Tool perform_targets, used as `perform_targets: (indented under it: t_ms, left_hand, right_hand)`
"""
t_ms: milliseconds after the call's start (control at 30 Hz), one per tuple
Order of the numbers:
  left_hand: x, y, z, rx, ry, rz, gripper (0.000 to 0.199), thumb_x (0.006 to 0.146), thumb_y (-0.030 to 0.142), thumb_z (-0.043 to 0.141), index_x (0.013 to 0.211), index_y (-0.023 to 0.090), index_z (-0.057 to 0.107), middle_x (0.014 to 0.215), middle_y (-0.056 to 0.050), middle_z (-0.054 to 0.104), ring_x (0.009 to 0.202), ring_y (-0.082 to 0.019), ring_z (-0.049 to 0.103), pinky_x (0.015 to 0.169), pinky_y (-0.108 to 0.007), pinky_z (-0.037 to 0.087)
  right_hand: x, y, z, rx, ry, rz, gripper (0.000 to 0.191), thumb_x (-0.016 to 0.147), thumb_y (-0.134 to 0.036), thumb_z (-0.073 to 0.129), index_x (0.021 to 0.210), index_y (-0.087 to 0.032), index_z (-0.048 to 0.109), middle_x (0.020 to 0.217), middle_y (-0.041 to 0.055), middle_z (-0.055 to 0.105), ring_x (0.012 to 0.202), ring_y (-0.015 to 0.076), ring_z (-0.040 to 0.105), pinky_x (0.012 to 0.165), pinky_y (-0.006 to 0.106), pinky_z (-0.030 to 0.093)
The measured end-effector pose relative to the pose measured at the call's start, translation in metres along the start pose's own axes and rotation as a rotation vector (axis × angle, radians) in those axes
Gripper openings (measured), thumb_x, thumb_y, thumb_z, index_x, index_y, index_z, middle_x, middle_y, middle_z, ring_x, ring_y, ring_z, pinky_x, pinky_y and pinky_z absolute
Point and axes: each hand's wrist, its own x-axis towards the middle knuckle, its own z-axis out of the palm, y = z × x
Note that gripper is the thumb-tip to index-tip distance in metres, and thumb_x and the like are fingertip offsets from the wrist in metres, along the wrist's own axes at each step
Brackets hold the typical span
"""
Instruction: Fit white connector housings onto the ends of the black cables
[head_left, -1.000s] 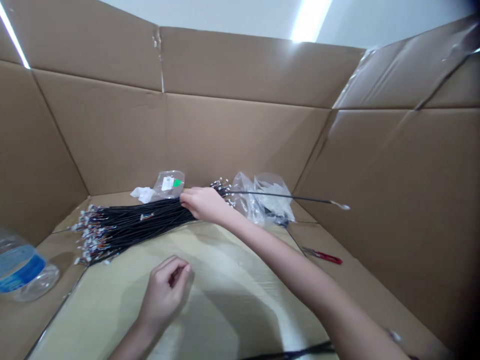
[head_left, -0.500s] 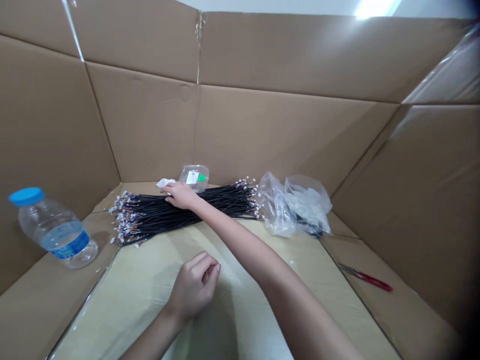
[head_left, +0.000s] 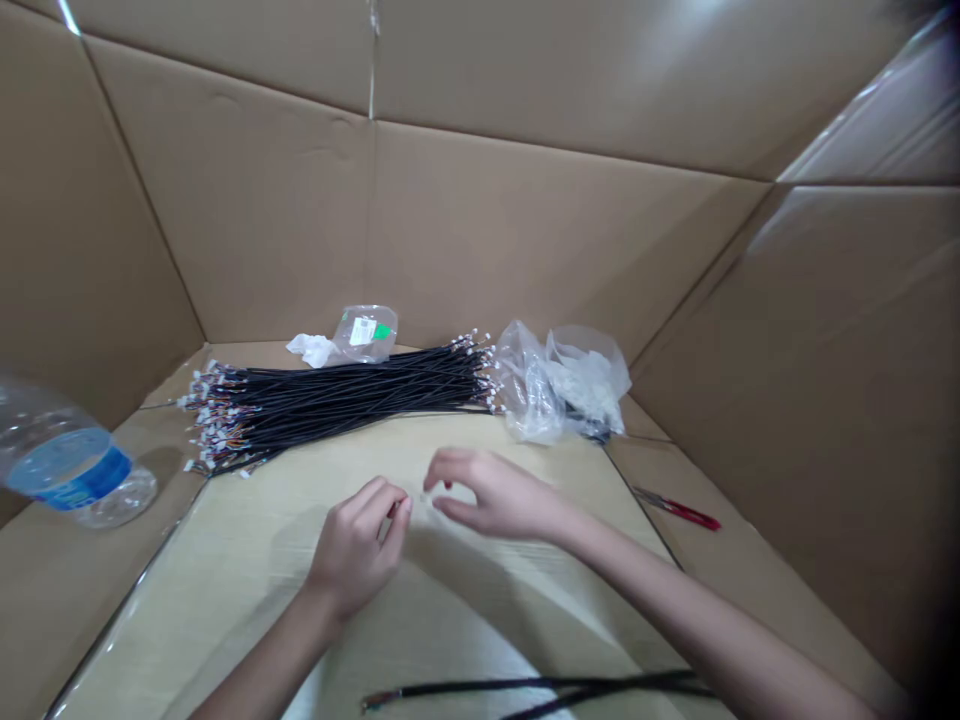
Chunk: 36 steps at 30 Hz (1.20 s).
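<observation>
Right hand (head_left: 501, 496) — off the cables (head_left: 352, 397)

Brown cardboard on three sides, boxing the place right in!
Up went the broad, creased brown cardboard back wall (head_left: 525, 240), a pale vertical seam (head_left: 372, 75) splitting its upper part; plain brown cardboard left wall (head_left: 60, 230) and shadowed brown cardboard right wall (head_left: 840, 340) closed in, a thin white streak of light (head_left: 69, 16) gleamed top left, and below spread the flat, pale-yellow work surface (head_left: 427, 610).
</observation>
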Motion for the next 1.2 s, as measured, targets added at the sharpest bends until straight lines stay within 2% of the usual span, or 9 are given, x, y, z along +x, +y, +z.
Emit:
perform_targets:
  t_ms: [167, 233, 367, 467, 633, 767, 900, 1067, 1200]
  left_hand:
    - [-0.002, -0.001, 0.007, 0.002, -0.077, -0.033, 0.023, 0.095, 0.024, 0.047, 0.08, 0.015, 0.063, 0.072, 0.0, 0.058, 0.063, -0.006, 0.051, 0.063, -0.019, 0.036]
    - [-0.003, -0.001, 0.008, 0.005, -0.116, -0.068, 0.023, 0.094, 0.026, 0.048, 0.081, 0.015, 0.064, 0.074, 0.0, 0.06, 0.065, -0.006, 0.053, 0.064, -0.019, 0.037]
    - [-0.001, -0.002, 0.008, 0.015, -0.154, -0.154, 0.025, 0.094, 0.029, 0.048, 0.081, 0.015, 0.065, 0.077, -0.001, 0.062, 0.063, -0.007, 0.051, 0.062, -0.02, 0.037]
    - [0.0, -0.005, 0.008, 0.018, -0.155, -0.212, 0.026, 0.092, 0.031, 0.05, 0.081, 0.014, 0.067, 0.078, -0.003, 0.063, 0.066, -0.009, 0.052, 0.063, -0.021, 0.037]
    - [0.001, -0.009, 0.01, -0.018, -0.162, -0.289, 0.025, 0.088, 0.033, 0.054, 0.083, 0.014, 0.069, 0.079, -0.003, 0.064, 0.065, -0.009, 0.051, 0.063, -0.021, 0.037]
    - [0.003, -0.007, 0.013, -0.106, -0.177, -0.361, 0.025, 0.084, 0.036, 0.06, 0.082, 0.013, 0.07, 0.079, -0.004, 0.065, 0.063, -0.007, 0.048, 0.061, -0.02, 0.036]
    - [0.005, 0.0, 0.015, -0.278, -0.245, -0.472, 0.035, 0.079, 0.043, 0.063, 0.088, 0.01, 0.071, 0.08, -0.006, 0.067, 0.06, -0.007, 0.051, 0.056, -0.018, 0.037]
    - [0.007, 0.007, 0.012, -0.541, -0.408, -0.595, 0.051, 0.077, 0.051, 0.064, 0.103, 0.008, 0.069, 0.066, -0.005, 0.065, 0.049, -0.006, 0.048, 0.047, -0.017, 0.037]
    - [0.008, 0.011, 0.007, -0.676, -0.446, -0.643, 0.047, 0.074, 0.053, 0.068, 0.09, 0.008, 0.069, 0.063, -0.004, 0.063, 0.049, -0.005, 0.049, 0.047, -0.016, 0.038]
  right_hand:
    - [-0.074, -0.018, 0.023, 0.082, -0.154, 0.092, 0.014, 0.077, -0.014, 0.064, 0.088, -0.018, 0.071, 0.087, 0.0031, 0.07, 0.076, 0.0163, 0.065, 0.067, 0.024, 0.046]
    - [-0.089, -0.008, 0.034, 0.078, -0.082, 0.245, 0.017, 0.078, -0.012, 0.059, 0.088, -0.019, 0.071, 0.089, 0.0042, 0.07, 0.078, 0.0175, 0.065, 0.07, 0.025, 0.045]
    - [-0.106, 0.031, 0.047, 0.042, 0.152, 0.578, 0.027, 0.085, -0.013, 0.05, 0.106, -0.01, 0.068, 0.089, 0.0115, 0.07, 0.075, 0.02, 0.063, 0.069, 0.029, 0.045]
    - [-0.11, 0.052, 0.053, 0.062, 0.226, 0.679, 0.032, 0.088, -0.02, 0.053, 0.115, -0.009, 0.065, 0.085, 0.0103, 0.07, 0.071, 0.0195, 0.063, 0.065, 0.028, 0.044]
    - [-0.1, 0.059, 0.062, 0.102, 0.251, 0.609, 0.025, 0.09, -0.017, 0.051, 0.107, -0.013, 0.069, 0.098, 0.0101, 0.071, 0.088, 0.0205, 0.065, 0.077, 0.03, 0.044]
    - [-0.086, 0.053, 0.064, 0.142, 0.266, 0.554, 0.019, 0.09, -0.013, 0.05, 0.091, -0.012, 0.069, 0.092, 0.0111, 0.07, 0.085, 0.0207, 0.063, 0.077, 0.031, 0.043]
    - [-0.072, 0.031, 0.064, 0.301, 0.254, 0.405, 0.014, 0.09, -0.014, 0.054, 0.089, -0.014, 0.068, 0.086, 0.0061, 0.07, 0.076, 0.0152, 0.062, 0.07, 0.025, 0.043]
    - [-0.058, -0.003, 0.063, 0.48, 0.275, 0.182, 0.011, 0.091, -0.014, 0.057, 0.09, -0.015, 0.067, 0.085, 0.0029, 0.068, 0.072, 0.0112, 0.06, 0.069, 0.022, 0.045]
    - [-0.048, -0.012, 0.065, 0.535, 0.299, 0.104, 0.01, 0.09, -0.012, 0.058, 0.086, -0.016, 0.066, 0.082, 0.0017, 0.065, 0.068, 0.01, 0.057, 0.066, 0.021, 0.044]
